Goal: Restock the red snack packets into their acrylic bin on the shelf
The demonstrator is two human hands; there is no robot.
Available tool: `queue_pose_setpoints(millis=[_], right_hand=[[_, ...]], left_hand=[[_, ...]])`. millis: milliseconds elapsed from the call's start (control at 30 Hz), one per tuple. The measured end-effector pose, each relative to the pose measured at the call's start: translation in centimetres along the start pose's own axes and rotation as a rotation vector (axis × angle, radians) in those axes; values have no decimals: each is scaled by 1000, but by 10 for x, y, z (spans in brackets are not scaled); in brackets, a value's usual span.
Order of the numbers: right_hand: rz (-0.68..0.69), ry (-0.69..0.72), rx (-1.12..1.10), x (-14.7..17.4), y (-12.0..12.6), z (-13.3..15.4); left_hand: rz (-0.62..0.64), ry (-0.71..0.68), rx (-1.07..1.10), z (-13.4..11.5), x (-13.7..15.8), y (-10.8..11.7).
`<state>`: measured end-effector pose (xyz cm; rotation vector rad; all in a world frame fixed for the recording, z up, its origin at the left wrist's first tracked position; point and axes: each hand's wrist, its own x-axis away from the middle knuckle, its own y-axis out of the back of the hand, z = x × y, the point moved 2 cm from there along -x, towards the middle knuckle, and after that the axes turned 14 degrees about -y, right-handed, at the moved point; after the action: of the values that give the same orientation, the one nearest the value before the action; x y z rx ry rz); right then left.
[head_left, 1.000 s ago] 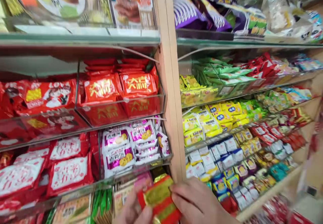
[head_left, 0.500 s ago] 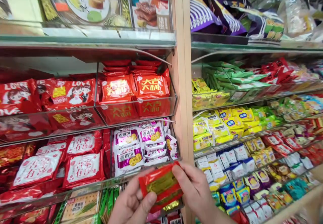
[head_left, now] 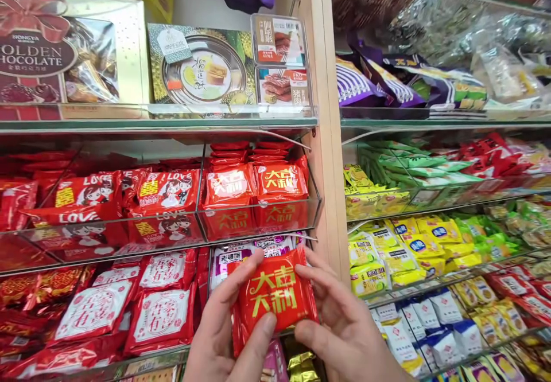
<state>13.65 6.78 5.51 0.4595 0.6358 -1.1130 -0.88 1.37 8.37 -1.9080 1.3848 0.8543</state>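
Both hands hold one red snack packet point(head_left: 272, 297) with gold characters, its front facing me. My left hand point(head_left: 228, 336) grips its left edge, thumb on the lower front. My right hand point(head_left: 344, 327) pinches its right edge. The packet hangs in front of the clear shelf bins, just below a bin of matching red packets point(head_left: 256, 190). Behind it sit white and purple packets point(head_left: 241, 253), partly hidden.
Red "LOVE" packets point(head_left: 129, 195) and red-and-white packets point(head_left: 129, 307) fill the left bins. A wooden post point(head_left: 327, 141) splits the shelving. Yellow, green and blue snack packs point(head_left: 422, 244) line the right shelves. Gift boxes point(head_left: 73, 55) stand on the glass top shelf.
The packet rose and was turned over, so its gold-lettered front now faces me. The view tilted upward, bringing the top shelf boxes into sight.
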Motion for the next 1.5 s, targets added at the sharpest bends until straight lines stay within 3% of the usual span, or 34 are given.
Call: queue_pose_setpoints(millis=[100, 167, 300, 400, 467, 600, 700, 833, 933, 1100, 1233, 1500], right_hand=[[28, -60, -87, -11, -2, 2], [-3, 3, 48, -16, 0, 5], [-31, 386, 554, -22, 1, 21], [-73, 556, 654, -40, 3, 40], [-150, 580, 667, -62, 4, 54], [-284, 529, 634, -121, 0, 79], [-308, 479, 669, -162, -13, 88], [-256, 512, 818, -185, -33, 87], [-256, 540, 901, -185, -39, 84], [-294, 549, 1158, -188, -35, 88], [-289, 480, 1387, -200, -34, 92], [-96, 548, 1304, -216, -34, 90]], left_hand=[[133, -91, -51, 5, -7, 1], [167, -146, -85, 8, -10, 4], [194, -346, -184, 0, -17, 4], [232, -496, -277, -12, -34, 8], [194, -570, -387, -19, -52, 16], [226, -811, -913, -27, -95, 29], [240, -901, -1180, -31, -129, 32], [249, -826, -1462, -37, -168, 30], [302, -780, -1535, -42, -187, 29], [367, -769, -1571, -49, -197, 28], [353, -723, -1623, -51, -196, 28], [553, -616, -1620, -44, -205, 36]])
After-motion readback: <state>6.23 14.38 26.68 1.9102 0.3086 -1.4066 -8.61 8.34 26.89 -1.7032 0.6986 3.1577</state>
